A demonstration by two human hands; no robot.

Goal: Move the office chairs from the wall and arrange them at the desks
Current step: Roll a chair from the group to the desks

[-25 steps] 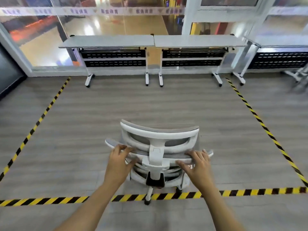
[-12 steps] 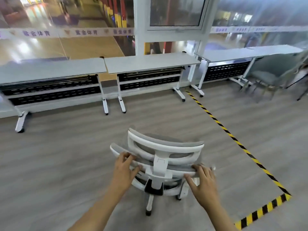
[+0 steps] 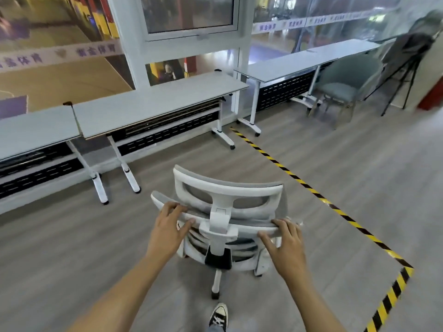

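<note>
A white office chair with grey mesh back and headrest stands on the wood floor in front of me, its back toward me. My left hand grips the left end of the backrest's top rail, fingers curled over it. My right hand grips the right end of the same rail. A row of grey-topped desks runs along the glass wall; the nearest desk is ahead and left of the chair, another desk lies further right.
Yellow-black floor tape runs diagonally to the right of the chair and turns at a corner near my right. A green armchair and a black tripod stand are at the far right. My shoe is behind the chair base.
The chair has rolled forward, closer to the desks, with both hands still on its backrest. My view has swung rightward, bringing the green armchair and tripod into sight.
</note>
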